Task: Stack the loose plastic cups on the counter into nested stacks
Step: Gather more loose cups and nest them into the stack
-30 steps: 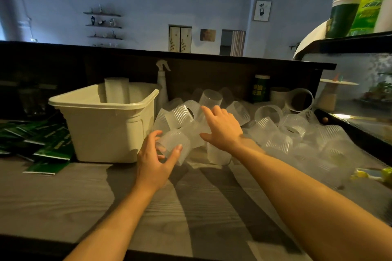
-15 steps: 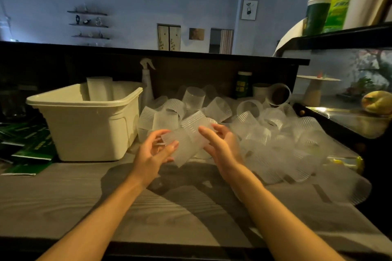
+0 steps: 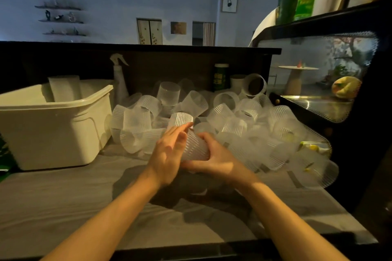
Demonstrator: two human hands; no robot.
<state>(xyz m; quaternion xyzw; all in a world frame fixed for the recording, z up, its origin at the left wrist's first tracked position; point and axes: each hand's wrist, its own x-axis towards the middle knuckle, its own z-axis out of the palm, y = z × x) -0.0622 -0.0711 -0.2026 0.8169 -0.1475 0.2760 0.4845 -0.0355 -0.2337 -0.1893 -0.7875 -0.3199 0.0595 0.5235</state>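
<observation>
Both our forearms reach forward over the grey wood-grain counter [image 3: 63, 207] and meet in the middle. Our right hand [image 3: 216, 162] lies low, its fingers and thumb curled around the wide end of a ribbed translucent cup [image 3: 194, 147], which lies tilted with its narrower end pointing away and up. Our left hand [image 3: 169, 154] lies flat against the cup's left side, fingers straight and close together, the tips reaching towards the far end; it presses rather than grips. Whether a second cup already sits nested inside the held one we cannot tell, since the plastic blurs together.

Just beyond our hands the pile of loose cups [image 3: 244, 116] spreads across the counter to the right, cups lying on their sides and upside down, touching one another. To the left stands a cream plastic tub [image 3: 55, 125], with a pale cup stack [image 3: 64, 88] upright inside. Behind, against the dark back panel, stand a spray bottle [image 3: 119, 78] and a green canister [image 3: 220, 77].
</observation>
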